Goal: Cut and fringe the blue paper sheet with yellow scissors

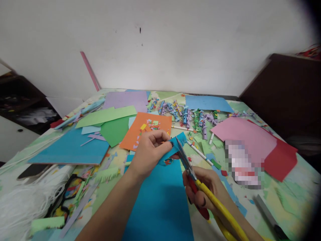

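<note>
As we look down past our forearms at the bottom of the frame, our right hand (204,192) is closed around the handles of the yellow-handled scissors (200,182). Their blades stand slightly apart at the edge of a blue paper strip (173,149). Just left of centre, our left hand (147,152) pinches that strip between thumb and fingertips, above a large blue sheet (160,201). The strip already shows a fringe of short cuts. We judge the snipping goes best with the paper taut, the cuts evenly spaced and stopping short of the uncut edge, and our fingertips clear of the blades. Beyond lie an orange sheet (150,129), a white marker pen (199,152), rolled paper curls (185,115), and pink paper (245,135) at right.
</note>
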Action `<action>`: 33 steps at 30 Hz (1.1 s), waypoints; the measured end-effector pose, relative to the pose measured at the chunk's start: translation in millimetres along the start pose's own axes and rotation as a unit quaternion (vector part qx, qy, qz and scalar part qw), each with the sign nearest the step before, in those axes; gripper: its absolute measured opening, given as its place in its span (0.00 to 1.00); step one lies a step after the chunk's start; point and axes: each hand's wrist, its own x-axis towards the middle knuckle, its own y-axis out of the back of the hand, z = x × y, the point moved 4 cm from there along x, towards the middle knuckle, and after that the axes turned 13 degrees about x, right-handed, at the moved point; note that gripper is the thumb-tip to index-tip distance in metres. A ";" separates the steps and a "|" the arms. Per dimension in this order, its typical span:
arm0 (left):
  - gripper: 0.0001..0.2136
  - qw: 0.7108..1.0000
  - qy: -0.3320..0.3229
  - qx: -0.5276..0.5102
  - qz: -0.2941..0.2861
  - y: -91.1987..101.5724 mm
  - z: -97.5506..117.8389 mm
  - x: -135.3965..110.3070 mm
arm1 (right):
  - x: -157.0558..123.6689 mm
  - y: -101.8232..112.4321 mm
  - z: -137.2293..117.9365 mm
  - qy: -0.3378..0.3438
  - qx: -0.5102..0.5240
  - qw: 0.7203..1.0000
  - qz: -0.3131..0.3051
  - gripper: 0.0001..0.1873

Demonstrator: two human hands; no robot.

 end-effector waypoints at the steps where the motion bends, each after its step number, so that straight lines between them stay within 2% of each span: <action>1: 0.06 1.000 0.000 0.001 0.000 0.2 -0.1 0.1 | 0.4 -0.2 0.1 -0.002 0.003 1.000 0.002 0.35; 12: 0.06 1.000 0.005 0.015 0.004 0.6 1.0 1.0 | 2.7 -4.7 -4.5 -0.003 0.026 0.999 0.026 0.33; 27: 0.06 1.000 0.008 0.020 0.010 1.3 0.0 0.6 | 2.5 -3.3 3.0 -0.024 0.051 0.998 0.028 0.23; 33: 0.05 1.000 0.013 0.011 0.006 1.2 -0.1 0.3 | 2.3 -7.1 -4.6 -0.023 0.058 0.997 0.052 0.22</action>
